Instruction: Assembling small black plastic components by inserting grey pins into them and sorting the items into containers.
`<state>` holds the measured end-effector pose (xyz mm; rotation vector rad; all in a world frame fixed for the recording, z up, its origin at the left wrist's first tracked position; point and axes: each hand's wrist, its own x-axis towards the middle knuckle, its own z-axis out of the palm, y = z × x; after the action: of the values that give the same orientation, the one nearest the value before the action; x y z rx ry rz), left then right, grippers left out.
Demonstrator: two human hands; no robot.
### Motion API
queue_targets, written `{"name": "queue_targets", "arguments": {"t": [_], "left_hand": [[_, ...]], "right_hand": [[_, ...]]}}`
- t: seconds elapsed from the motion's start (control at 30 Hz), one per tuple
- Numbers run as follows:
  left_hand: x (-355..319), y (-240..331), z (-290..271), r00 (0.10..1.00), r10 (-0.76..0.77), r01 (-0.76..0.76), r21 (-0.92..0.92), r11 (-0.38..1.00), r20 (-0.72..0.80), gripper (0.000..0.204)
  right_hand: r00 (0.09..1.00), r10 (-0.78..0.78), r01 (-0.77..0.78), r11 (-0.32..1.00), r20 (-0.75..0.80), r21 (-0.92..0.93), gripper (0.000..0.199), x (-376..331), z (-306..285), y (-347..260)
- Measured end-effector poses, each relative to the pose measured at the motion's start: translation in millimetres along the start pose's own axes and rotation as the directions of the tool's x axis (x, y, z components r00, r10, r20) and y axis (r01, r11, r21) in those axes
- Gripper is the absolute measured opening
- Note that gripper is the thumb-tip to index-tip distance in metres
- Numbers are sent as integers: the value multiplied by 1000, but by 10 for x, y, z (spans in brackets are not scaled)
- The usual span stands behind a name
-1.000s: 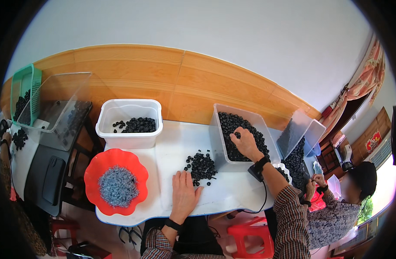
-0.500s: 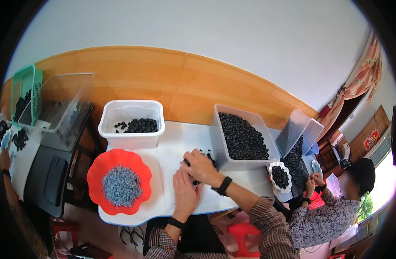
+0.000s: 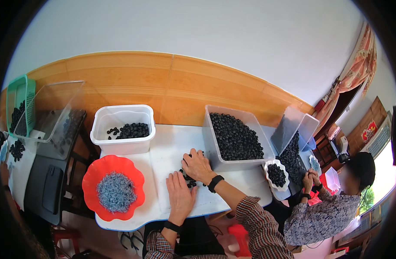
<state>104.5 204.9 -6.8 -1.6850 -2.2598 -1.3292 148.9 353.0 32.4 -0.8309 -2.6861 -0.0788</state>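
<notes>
Hands (image 3: 198,167) at small black pieces (image 3: 191,184)

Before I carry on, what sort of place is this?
Probably a small workroom, perhaps in a home: a clear tub heaped with small black pieces, a red scalloped bowl of tiny bluish pieces, and a co-worker at the right, near a patterned curtain.

Loose parts (image 3: 192,183) lie on the table (image 3: 171,144) between a bowl (image 3: 92,187), left, and a bin (image 3: 239,165), right rear, a tub (image 3: 122,148) standing behind the bowl.
</notes>
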Motion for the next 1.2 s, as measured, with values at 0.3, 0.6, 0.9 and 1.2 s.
{"name": "queue_targets", "arguments": {"t": [0.3,0.6,0.9,1.2], "left_hand": [[-22,-5,34,1000,18,-18,9,1000,-12,73],[-51,-22,16,999,37,-36,41,999,-20,68],[1,3,-1,999,39,-40,26,999,17,68],[-22,-15,-18,999,31,-31,3,1000,-32,67]], "right_hand": [[997,-30,23,995,-70,-98,22,-91,55,54],[993,-21,16,999,-119,-44,38,-132,-86,-74],[937,-142,193,972,-320,133,15,-106,-383,16],[894,65,-44,997,-443,58,23,-111,-1147,601]]}}
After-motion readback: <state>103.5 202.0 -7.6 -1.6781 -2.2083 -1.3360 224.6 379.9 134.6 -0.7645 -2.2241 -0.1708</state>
